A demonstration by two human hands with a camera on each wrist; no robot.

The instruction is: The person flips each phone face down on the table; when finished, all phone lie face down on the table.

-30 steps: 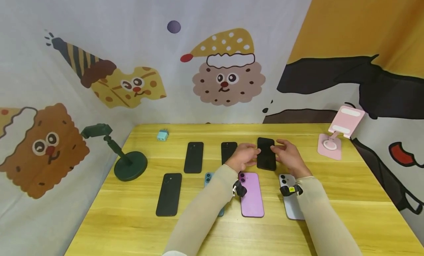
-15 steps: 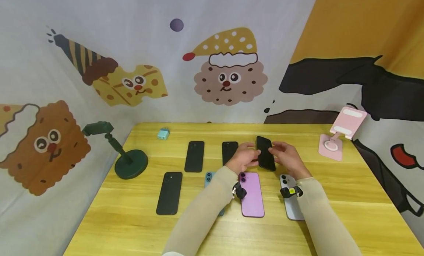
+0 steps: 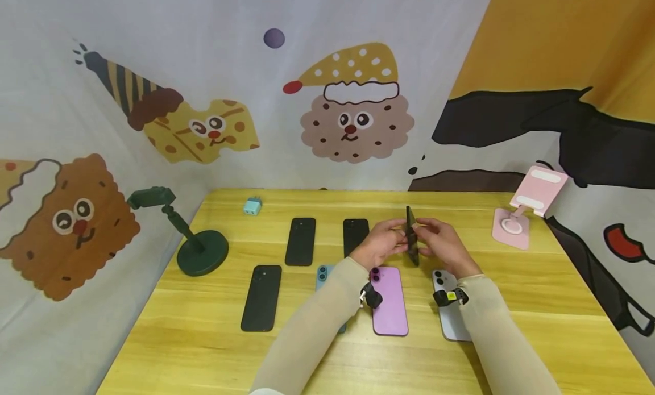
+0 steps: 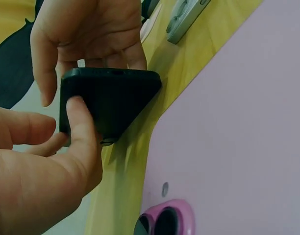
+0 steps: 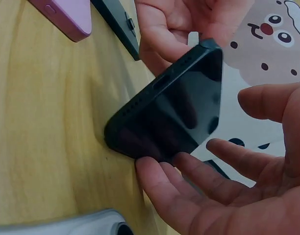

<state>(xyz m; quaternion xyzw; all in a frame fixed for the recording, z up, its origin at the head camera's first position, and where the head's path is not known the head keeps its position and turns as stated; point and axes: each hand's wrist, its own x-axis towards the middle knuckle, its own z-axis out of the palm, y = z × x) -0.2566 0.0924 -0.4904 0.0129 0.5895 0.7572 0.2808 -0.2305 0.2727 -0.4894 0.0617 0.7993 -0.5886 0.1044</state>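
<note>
A black smartphone (image 3: 412, 238) stands on its long edge between the two hands, screen to the right and back to the left. The left hand (image 3: 381, 241) holds it from the left. In the left wrist view, one finger lies along the phone's back (image 4: 111, 98) and another reaches the upper edge. On the screen side, the right hand (image 3: 442, 244) touches the lower edge with nearly straight fingertips (image 5: 150, 169); its thumb (image 5: 262, 100) is apart in the right wrist view. A purple phone (image 3: 391, 307) and a white phone (image 3: 452, 315) lie just in front.
More phones lie camera side up on the table: a dark phone (image 3: 355, 236) beside the left hand, dark phones (image 3: 301, 241) further left, and a blue phone (image 3: 322, 275) partly under the left sleeve. Behind are a charger (image 3: 252, 206), green stand (image 3: 202, 253) and pink stand (image 3: 512, 230).
The black smartphone has turned from lying nearly flat, screen up, to standing on its edge, its left side raised. Both hands have stayed about it; the other phones have not moved.
</note>
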